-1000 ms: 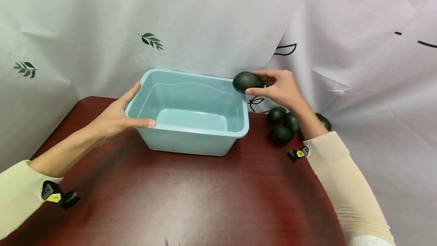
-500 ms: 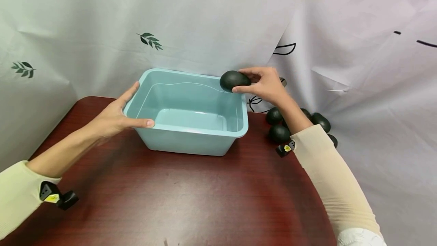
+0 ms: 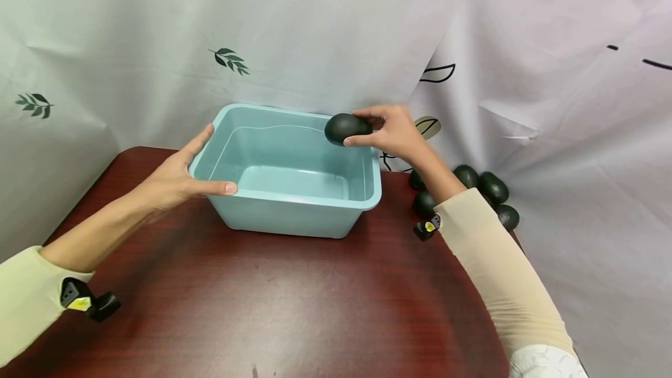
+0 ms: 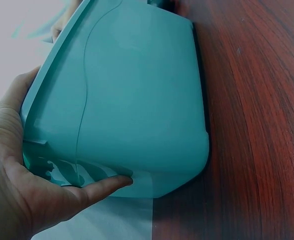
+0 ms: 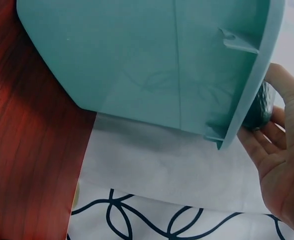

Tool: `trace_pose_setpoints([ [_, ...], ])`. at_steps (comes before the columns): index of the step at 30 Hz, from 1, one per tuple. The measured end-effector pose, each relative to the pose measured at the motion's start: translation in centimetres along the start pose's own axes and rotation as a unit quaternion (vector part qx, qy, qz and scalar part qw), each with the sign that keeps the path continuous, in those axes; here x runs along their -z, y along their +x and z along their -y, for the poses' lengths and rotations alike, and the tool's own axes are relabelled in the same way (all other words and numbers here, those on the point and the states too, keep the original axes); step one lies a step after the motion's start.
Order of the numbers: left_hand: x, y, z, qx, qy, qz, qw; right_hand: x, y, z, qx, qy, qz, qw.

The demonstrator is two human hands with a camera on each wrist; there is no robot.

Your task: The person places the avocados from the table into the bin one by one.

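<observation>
A pale blue plastic basin (image 3: 291,219) stands on the dark red table. My left hand (image 3: 170,182) grips its left end, thumb on the front rim and another finger along the left rim. In the left wrist view a finger of the left hand (image 4: 34,192) lies against the basin's outer wall (image 4: 142,100). Over the basin's back right part, my right hand (image 3: 396,132) holds a dark green avocado (image 3: 342,128) between thumb and fingers. From the right wrist view, the avocado (image 5: 260,107) shows partly behind the basin's rim.
Several more avocados (image 3: 493,187) lie at the table's right back edge, partly hidden by the right forearm. A light cloth (image 3: 315,28) with leaf prints hangs behind the table. The reddish wood tabletop (image 3: 283,290) stretches in front of the basin.
My right hand has moved left with the avocado, from the basin's back right corner to over its inside. The left hand keeps its place on the basin.
</observation>
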State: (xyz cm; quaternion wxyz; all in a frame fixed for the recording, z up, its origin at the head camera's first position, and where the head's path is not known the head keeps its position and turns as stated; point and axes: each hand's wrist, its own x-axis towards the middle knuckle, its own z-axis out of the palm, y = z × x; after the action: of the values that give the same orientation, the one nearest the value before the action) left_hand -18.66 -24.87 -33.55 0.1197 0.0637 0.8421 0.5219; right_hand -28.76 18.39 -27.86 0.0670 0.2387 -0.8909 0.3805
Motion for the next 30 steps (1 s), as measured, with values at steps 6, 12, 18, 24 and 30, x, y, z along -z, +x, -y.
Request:
trace_pose_setpoints([
  [6,0.0,0.0,-0.1,0.001,-0.001,0.001,1.0000,-0.2,0.0,0.0,-0.014,0.004,0.025,0.9996],
  [12,-0.1,0.0,-0.2,0.001,0.011,0.001,0.9999,0.0,-0.1,-0.4,-0.013,0.016,0.029,0.9994],
  [18,-0.1,0.0,-0.3,-0.001,0.013,0.001,0.9999,0.3,-0.4,-0.6,-0.018,0.023,0.024,0.9993],
  [24,0.0,0.0,-0.2,-0.001,0.005,0.003,1.0000,0.5,-0.6,-0.7,-0.021,0.024,0.029,0.9991],
  [30,-0.1,-0.2,-0.1,-0.002,0.002,0.004,1.0000,0.6,-0.9,-0.9,-0.030,0.032,0.024,0.9988],
])
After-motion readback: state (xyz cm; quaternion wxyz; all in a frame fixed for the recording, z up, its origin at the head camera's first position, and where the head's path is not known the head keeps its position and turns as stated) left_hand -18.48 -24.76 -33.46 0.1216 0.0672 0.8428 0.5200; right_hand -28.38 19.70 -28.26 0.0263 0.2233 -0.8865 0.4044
